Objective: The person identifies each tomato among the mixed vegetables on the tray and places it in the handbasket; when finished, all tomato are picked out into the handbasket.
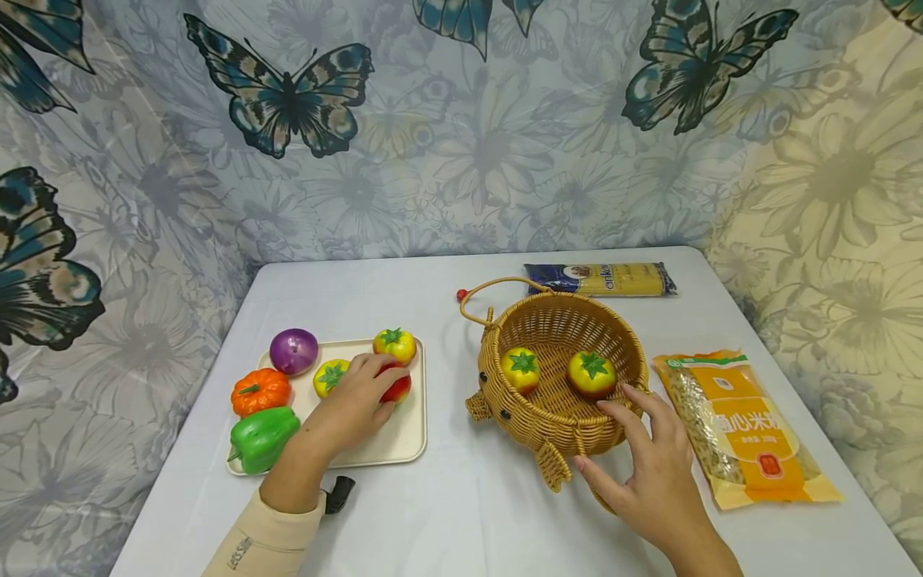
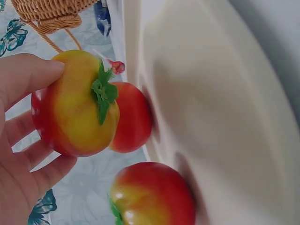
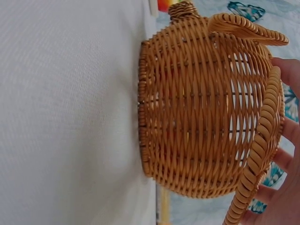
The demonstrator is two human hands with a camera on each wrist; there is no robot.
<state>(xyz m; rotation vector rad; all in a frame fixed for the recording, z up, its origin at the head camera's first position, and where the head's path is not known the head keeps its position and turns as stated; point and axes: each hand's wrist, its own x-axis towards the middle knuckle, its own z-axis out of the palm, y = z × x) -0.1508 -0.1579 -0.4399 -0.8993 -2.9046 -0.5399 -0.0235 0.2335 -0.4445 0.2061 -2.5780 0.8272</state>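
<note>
My left hand grips a red-and-yellow toy tomato with a green leafy top, thumb on one side and fingers on the other. It is over the cream tray, where another tomato and a third one lie close by. On the right, my right hand holds the rim of a brown wicker basket, with fingers over the edge and thumb outside. Inside the basket lie one tomato on the left and one tomato on the right.
At the tray's left side are a purple round vegetable, an orange pumpkin and a green bell pepper. A yellow-and-blue packet lies behind the basket. Right of it lies an orange bag. The basket's thin handle leans to the back left.
</note>
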